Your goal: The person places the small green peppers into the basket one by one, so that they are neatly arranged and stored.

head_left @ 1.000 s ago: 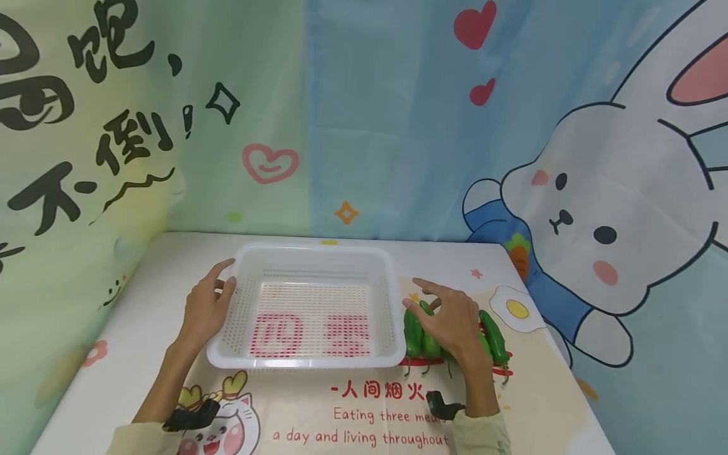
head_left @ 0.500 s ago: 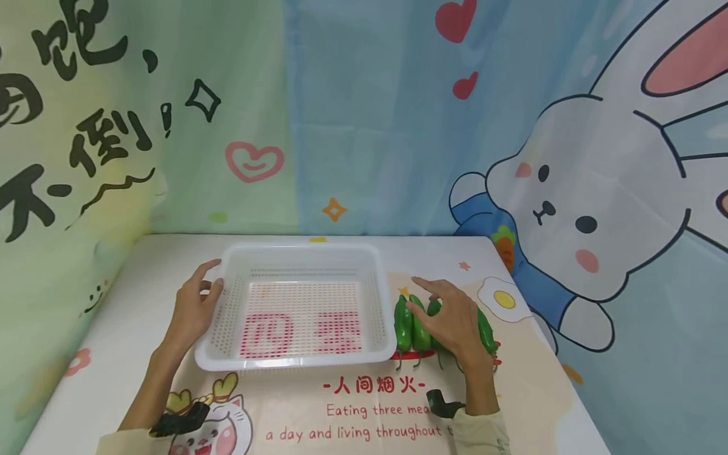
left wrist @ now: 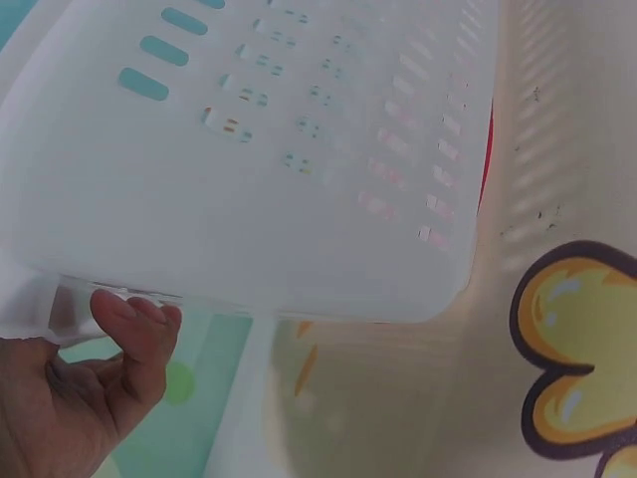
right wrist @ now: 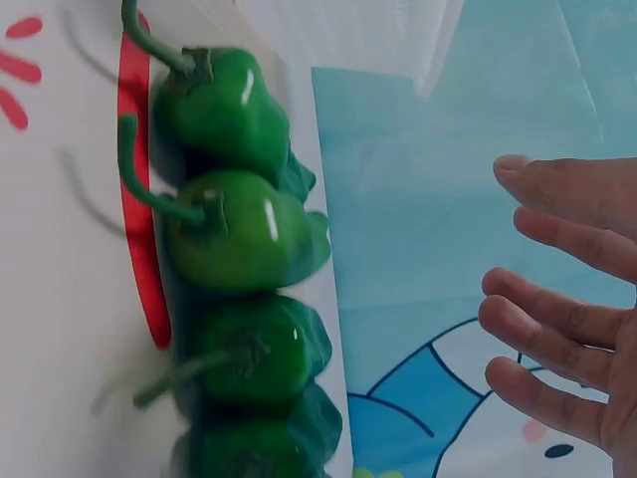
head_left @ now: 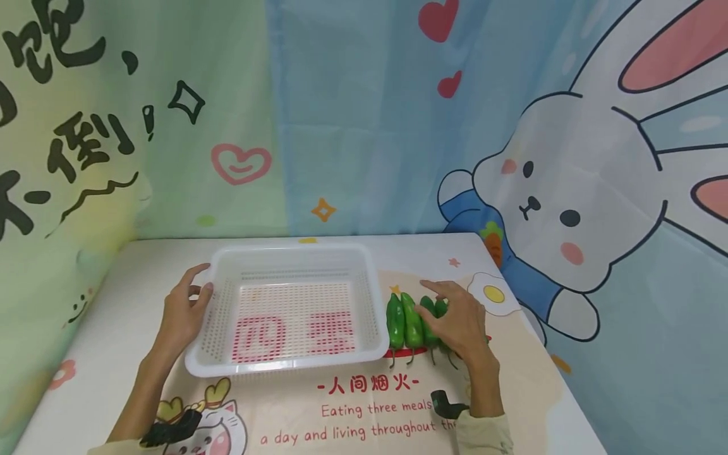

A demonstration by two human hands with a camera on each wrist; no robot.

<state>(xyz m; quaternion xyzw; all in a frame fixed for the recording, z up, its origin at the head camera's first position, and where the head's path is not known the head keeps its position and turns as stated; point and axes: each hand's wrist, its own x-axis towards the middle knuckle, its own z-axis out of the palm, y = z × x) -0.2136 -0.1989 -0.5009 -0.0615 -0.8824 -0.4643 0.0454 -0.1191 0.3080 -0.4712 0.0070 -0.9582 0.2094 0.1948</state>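
A white plastic basket [head_left: 210,363] with a perforated base and red characters on the bottom stands on the table. My left hand [head_left: 182,313] is at its left side, index finger and thumb right at the rim. The left wrist view shows the basket's slotted outer wall [left wrist: 249,229] with the fingertips close under the rim. My right hand [head_left: 461,319] hovers over the right part of a row of green peppers [head_left: 412,319], fingers spread and holding nothing. It hides some of them. In the right wrist view, the peppers [right wrist: 239,239] lie side by side, stems toward the front.
A printed cloth [head_left: 364,430] with lettering and a cartoon cat covers the table [head_left: 102,303]. Behind hangs a curtain [head_left: 341,158] with hearts and a rabbit. The pepper row lies just right of the basket.
The head view has turned slightly right, so the scene shifts left. My right hand has moved rightward over the peppers, uncovering more on the left. My left hand stays by the rim.
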